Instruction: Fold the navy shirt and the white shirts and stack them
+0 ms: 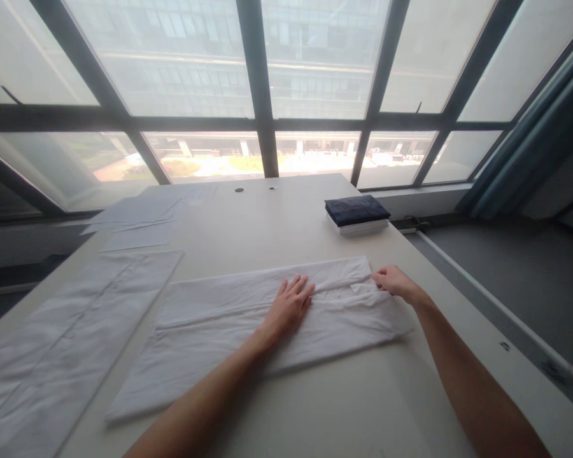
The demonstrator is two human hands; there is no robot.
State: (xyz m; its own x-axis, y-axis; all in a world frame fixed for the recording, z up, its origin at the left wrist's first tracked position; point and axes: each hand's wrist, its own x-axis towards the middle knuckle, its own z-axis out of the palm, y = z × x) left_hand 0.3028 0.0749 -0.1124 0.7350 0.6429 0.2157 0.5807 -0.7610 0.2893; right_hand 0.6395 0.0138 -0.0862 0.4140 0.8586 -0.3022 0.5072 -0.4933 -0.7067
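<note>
A white garment, folded into a long strip, lies across the pale table in front of me. My left hand rests flat on its middle, fingers stretched out and together. My right hand is at the garment's right end near the collar, fingers curled and pinching the white cloth there.
Another white garment lies spread on the table's left side, with more pale cloth behind it. A stack of folded clothes with a dark navy piece on top sits at the back right. Large windows stand behind the table; grey floor at right.
</note>
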